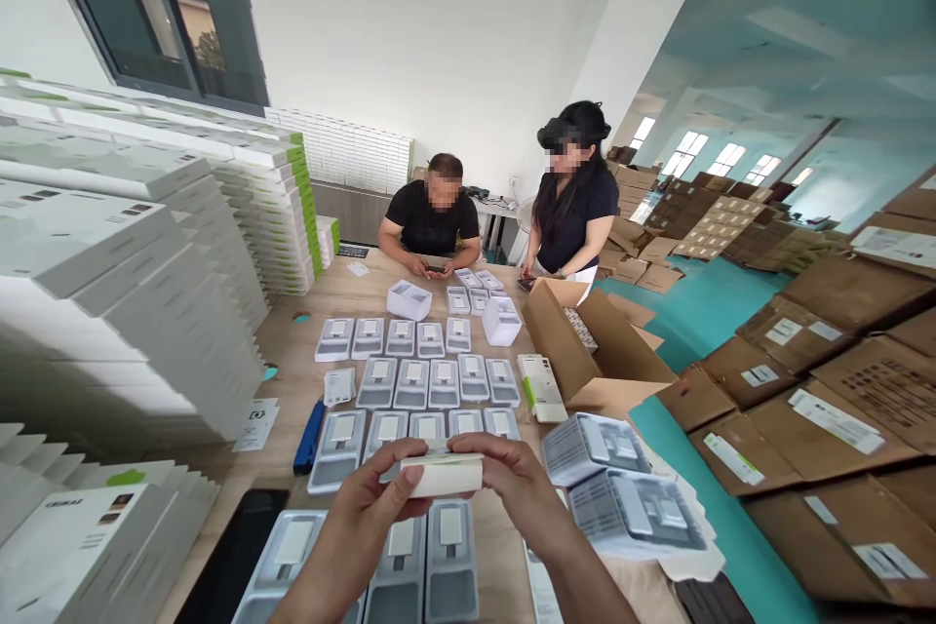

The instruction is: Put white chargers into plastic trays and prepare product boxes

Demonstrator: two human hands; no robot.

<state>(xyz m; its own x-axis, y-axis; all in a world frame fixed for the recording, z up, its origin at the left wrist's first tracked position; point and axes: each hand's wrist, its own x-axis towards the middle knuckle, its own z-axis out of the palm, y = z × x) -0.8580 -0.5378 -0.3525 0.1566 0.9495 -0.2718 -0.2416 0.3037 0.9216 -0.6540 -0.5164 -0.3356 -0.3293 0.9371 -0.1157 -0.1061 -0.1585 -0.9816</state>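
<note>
Between both hands, over the near middle of the table, is a small white block (449,480), perhaps a thin box or a stack of cards. My left hand (370,507) grips its left end, thumb on the near face. At the right end, the fingers of my right hand (525,486) are closed on it. Below and beyond lie rows of grey plastic trays (451,592), several with a white card (402,538) in the upper part. The hands partly cover the trays right under them.
Piles of white boxes (138,312) line the left. A black phone-like slab (234,556) and a blue tool (308,439) lie nearby. Stacked trays (636,517) and an open carton (563,351) stand right. Two people (431,224) are across the table (292,385).
</note>
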